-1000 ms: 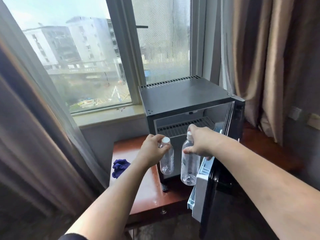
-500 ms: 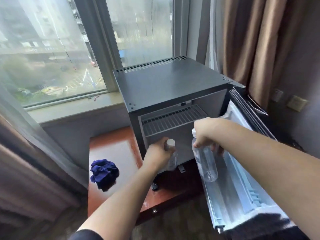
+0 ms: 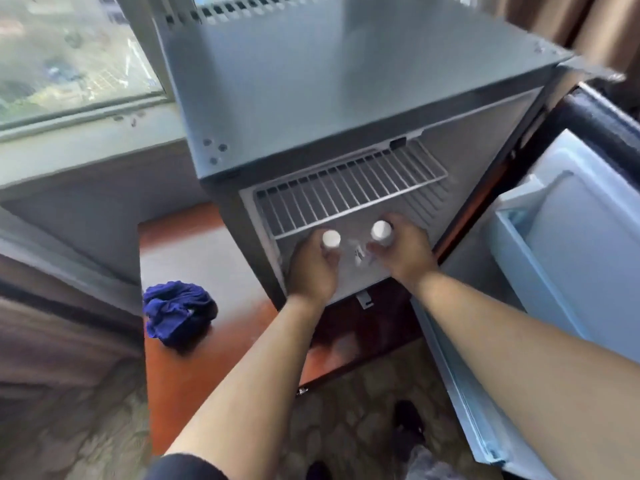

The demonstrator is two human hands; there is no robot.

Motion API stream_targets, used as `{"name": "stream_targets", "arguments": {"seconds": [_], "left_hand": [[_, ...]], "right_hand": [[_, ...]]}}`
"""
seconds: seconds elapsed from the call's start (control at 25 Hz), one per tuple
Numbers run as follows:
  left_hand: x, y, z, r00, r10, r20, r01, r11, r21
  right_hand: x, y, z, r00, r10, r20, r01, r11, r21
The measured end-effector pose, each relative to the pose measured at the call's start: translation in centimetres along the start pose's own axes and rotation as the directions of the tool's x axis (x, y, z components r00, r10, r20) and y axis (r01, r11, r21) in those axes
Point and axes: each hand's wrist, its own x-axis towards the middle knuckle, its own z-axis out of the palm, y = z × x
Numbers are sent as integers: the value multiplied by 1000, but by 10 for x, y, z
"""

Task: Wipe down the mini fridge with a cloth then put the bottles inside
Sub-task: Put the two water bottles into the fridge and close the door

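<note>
The grey mini fridge [image 3: 346, 81] stands on a red-brown table [image 3: 207, 358] with its door [image 3: 571, 254] swung open to the right. My left hand [image 3: 311, 268] grips one clear bottle with a white cap [image 3: 331, 239]. My right hand [image 3: 403, 252] grips a second clear bottle with a white cap [image 3: 381, 231]. Both bottles stand upright inside the fridge's lower space, just below the front edge of the wire shelf [image 3: 346, 195]. Their bodies are mostly hidden by my hands. A crumpled blue cloth [image 3: 176, 311] lies on the table left of the fridge.
A window sill [image 3: 86, 147] and window run behind the table at the left. Curtains hang at the far left and upper right. The door's inner shelf [image 3: 519, 237] juts out at the right. Patterned floor [image 3: 346, 410] lies below the table edge.
The view has dropped closer to the fridge. Both hands have moved the bottles forward from in front of the opening into the fridge under the wire shelf; the right bottle went from tilted to upright.
</note>
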Motion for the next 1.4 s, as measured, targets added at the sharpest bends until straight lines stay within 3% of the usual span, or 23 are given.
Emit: {"name": "stream_targets", "arguments": {"seconds": [0.12, 0.24, 0.28, 0.36, 0.4, 0.44, 0.48, 0.52, 0.56, 0.64, 0.76, 0.84, 0.92, 1.0, 1.08, 1.16, 1.2, 1.24, 1.28, 1.32, 1.4], "left_hand": [[25, -7, 21, 993, -38, -111, 46, 997, 67], [52, -5, 26, 983, -53, -173, 48, 998, -29], [68, -10, 30, 972, -34, -232, 19, 998, -68], [89, -21, 35, 959, -35, -280, 5, 994, -106], [92, -24, 38, 955, -39, -295, 13, 996, -91], [92, -24, 40, 950, -26, -310, 0, 996, -84], [90, -25, 41, 947, -10, -322, -23, 995, -97], [88, -24, 42, 947, 7, -321, -50, 991, -125], [84, -23, 42, 948, 13, -318, -62, 988, -144], [80, -24, 43, 950, 9, -313, -66, 983, -171], [77, -17, 38, 962, -12, -273, -52, 973, -227], [76, -13, 38, 965, -22, -261, -42, 970, -239], [77, -13, 37, 966, -2, -260, -52, 978, -203], [76, -16, 40, 970, -18, -243, -27, 983, -181], [74, -23, 43, 977, -50, -207, 15, 986, -165], [72, -32, 44, 979, -71, -192, 37, 984, -177], [69, -34, 42, 979, -80, -189, 45, 982, -182], [67, -35, 40, 980, -93, -176, 61, 982, -181], [64, -33, 37, 982, -106, -157, 80, 983, -165], [59, -30, 34, 983, -121, -139, 101, 985, -141], [44, -19, 31, 980, -163, -115, 153, 984, -96]], "right_hand": [[41, 14, 32, 998, -61, -30, 63, 997, 48], [83, 7, 43, 995, -78, 66, 87, 986, -140], [94, 0, 45, 990, -115, 76, 122, 987, -102], [121, -3, 48, 1000, -10, -6, 11, 973, 231], [125, -2, 53, 998, -52, 32, 45, 982, 181], [124, -7, 56, 993, -108, 50, 110, 994, -27], [132, -9, 58, 996, -30, 83, 21, 994, 103], [134, -11, 59, 981, 110, 159, -153, 945, 289], [140, -12, 57, 973, 142, 182, -191, 938, 290], [139, -4, 58, 976, 70, 204, -119, 964, 238], [135, 1, 68, 958, 116, 261, -174, 962, 209], [138, -2, 74, 982, 83, 171, -106, 985, 133], [140, -1, 76, 984, 95, 149, -124, 973, 196], [139, 3, 77, 990, 95, 104, -106, 988, 109], [143, 7, 78, 993, 45, 113, -35, 995, -91], [143, 4, 74, 965, -189, 180, 246, 892, -379], [138, 3, 71, 968, -180, 176, 229, 918, -324], [133, 3, 73, 987, -126, 98, 135, 987, -85], [138, 7, 74, 999, 37, 15, -38, 992, 117], [136, 16, 77, 1000, -2, 5, 2, 991, 131], [123, 15, 72, 1000, -27, -7, 27, 999, -24]]}}
